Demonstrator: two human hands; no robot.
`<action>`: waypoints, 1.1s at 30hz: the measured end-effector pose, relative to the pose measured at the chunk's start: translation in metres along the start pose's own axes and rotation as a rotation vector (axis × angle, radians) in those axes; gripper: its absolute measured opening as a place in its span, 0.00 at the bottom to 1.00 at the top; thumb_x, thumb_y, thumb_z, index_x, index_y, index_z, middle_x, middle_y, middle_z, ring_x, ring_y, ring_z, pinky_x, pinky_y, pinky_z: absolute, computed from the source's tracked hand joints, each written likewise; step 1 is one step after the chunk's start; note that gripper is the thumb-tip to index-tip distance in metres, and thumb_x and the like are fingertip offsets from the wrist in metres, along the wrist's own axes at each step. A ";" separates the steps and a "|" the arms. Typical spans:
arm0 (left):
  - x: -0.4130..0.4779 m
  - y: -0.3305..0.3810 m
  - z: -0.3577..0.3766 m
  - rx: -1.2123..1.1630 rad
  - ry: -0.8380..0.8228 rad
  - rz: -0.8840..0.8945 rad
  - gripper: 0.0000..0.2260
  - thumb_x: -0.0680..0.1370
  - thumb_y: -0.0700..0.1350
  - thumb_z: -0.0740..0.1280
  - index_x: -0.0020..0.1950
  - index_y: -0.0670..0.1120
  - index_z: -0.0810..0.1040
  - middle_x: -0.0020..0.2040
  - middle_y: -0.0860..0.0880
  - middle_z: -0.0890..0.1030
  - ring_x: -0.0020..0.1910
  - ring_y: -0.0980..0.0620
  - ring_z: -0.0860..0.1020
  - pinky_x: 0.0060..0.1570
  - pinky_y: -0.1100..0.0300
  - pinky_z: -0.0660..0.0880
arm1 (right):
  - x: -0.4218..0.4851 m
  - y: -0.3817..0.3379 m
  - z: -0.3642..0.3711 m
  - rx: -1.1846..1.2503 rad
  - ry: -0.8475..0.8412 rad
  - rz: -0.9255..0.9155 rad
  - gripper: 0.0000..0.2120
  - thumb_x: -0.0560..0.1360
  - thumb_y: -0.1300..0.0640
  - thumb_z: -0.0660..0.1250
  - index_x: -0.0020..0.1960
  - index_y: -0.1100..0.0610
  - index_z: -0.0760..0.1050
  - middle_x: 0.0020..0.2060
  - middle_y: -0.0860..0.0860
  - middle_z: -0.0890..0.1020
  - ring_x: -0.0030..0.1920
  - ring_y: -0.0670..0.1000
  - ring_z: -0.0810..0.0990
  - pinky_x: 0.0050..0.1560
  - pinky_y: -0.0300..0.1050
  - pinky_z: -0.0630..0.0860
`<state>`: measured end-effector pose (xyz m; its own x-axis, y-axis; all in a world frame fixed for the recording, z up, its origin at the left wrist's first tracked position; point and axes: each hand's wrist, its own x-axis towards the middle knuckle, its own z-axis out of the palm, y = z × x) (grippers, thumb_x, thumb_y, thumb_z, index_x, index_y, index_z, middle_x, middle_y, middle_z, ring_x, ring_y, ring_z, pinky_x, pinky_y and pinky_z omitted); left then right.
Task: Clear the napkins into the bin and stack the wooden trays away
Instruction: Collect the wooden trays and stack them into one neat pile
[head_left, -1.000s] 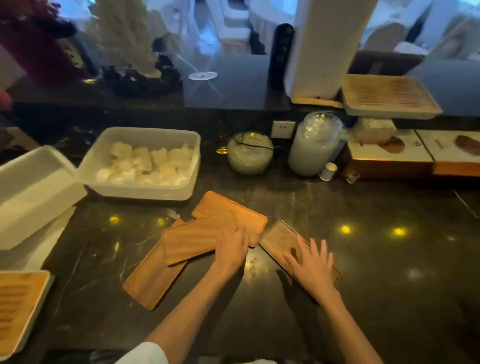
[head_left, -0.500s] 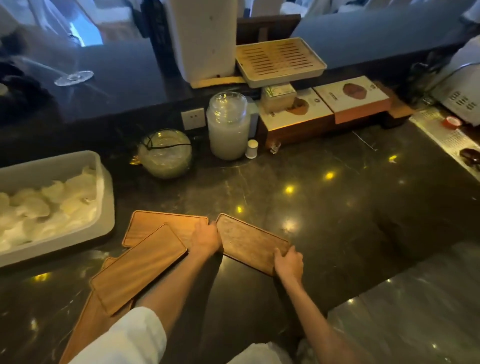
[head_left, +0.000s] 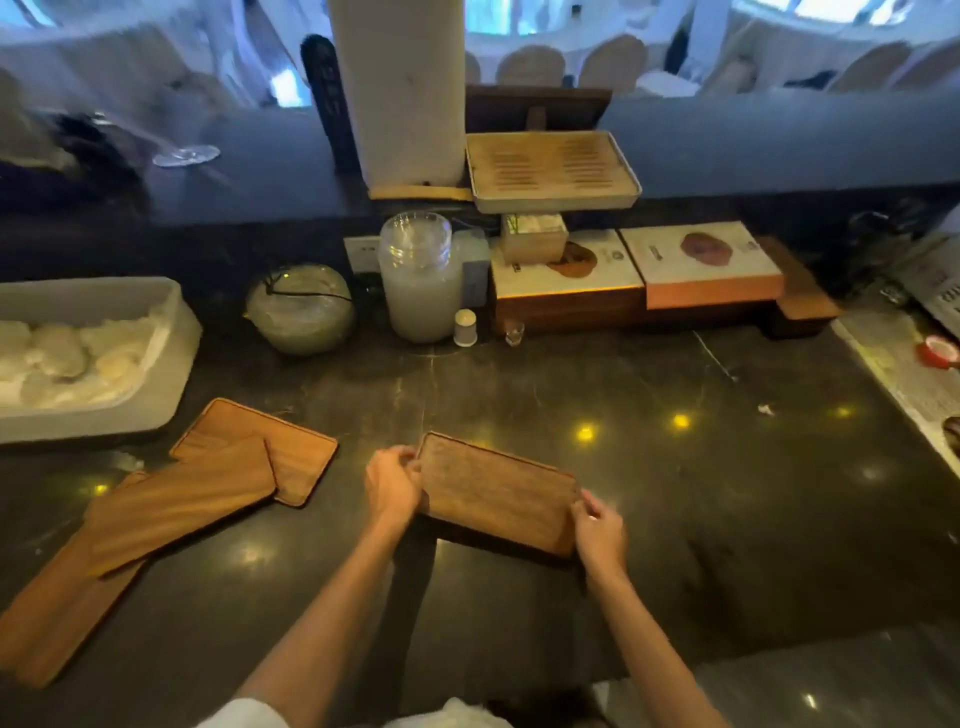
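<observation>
Holding: left hand (head_left: 392, 486) and right hand (head_left: 598, 532) each pinch a short end of one wooden tray (head_left: 496, 493), fingers closed on its rim, so it stays level.
Tray position: centre of the dark counter (head_left: 675, 493), apparently just clear of it.
Other trays: three overlapping wooden trays (head_left: 208, 488) at 9 o'clock, fanned loosely, not yet squared.
Napkins: crumpled in the white bin (head_left: 171, 364) at 10 o'clock, so clearing looks finished.
Next: probably a stacking spot.

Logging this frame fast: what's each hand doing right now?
Left hand: closed on the left end of the wooden tray.
Right hand: closed on the same tray's right end.
</observation>
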<state>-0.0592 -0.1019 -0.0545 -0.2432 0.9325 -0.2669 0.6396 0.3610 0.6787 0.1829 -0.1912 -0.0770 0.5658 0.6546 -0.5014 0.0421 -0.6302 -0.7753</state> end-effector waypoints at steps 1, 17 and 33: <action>-0.013 0.013 0.012 -0.046 0.022 -0.028 0.11 0.77 0.38 0.66 0.58 0.41 0.81 0.55 0.40 0.81 0.53 0.46 0.79 0.47 0.61 0.71 | 0.018 -0.005 -0.023 -0.024 -0.017 -0.036 0.17 0.79 0.62 0.64 0.67 0.62 0.74 0.63 0.57 0.80 0.63 0.56 0.77 0.67 0.50 0.72; -0.117 0.028 0.100 0.015 -0.033 -0.203 0.06 0.76 0.35 0.67 0.52 0.40 0.80 0.47 0.43 0.82 0.49 0.46 0.81 0.45 0.57 0.77 | 0.074 0.020 -0.140 -0.243 -0.173 -0.133 0.15 0.77 0.62 0.68 0.63 0.57 0.78 0.57 0.53 0.83 0.56 0.52 0.80 0.51 0.40 0.73; -0.120 0.009 0.106 0.067 -0.155 -0.193 0.06 0.78 0.40 0.67 0.53 0.40 0.80 0.48 0.41 0.83 0.49 0.45 0.81 0.47 0.54 0.77 | 0.064 0.039 -0.124 -0.537 -0.085 -0.097 0.16 0.80 0.59 0.60 0.66 0.54 0.76 0.55 0.54 0.84 0.41 0.50 0.79 0.35 0.38 0.70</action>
<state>0.0536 -0.2112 -0.0889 -0.2543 0.8324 -0.4924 0.6401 0.5265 0.5595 0.3226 -0.2256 -0.0923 0.4705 0.7380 -0.4838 0.5175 -0.6748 -0.5261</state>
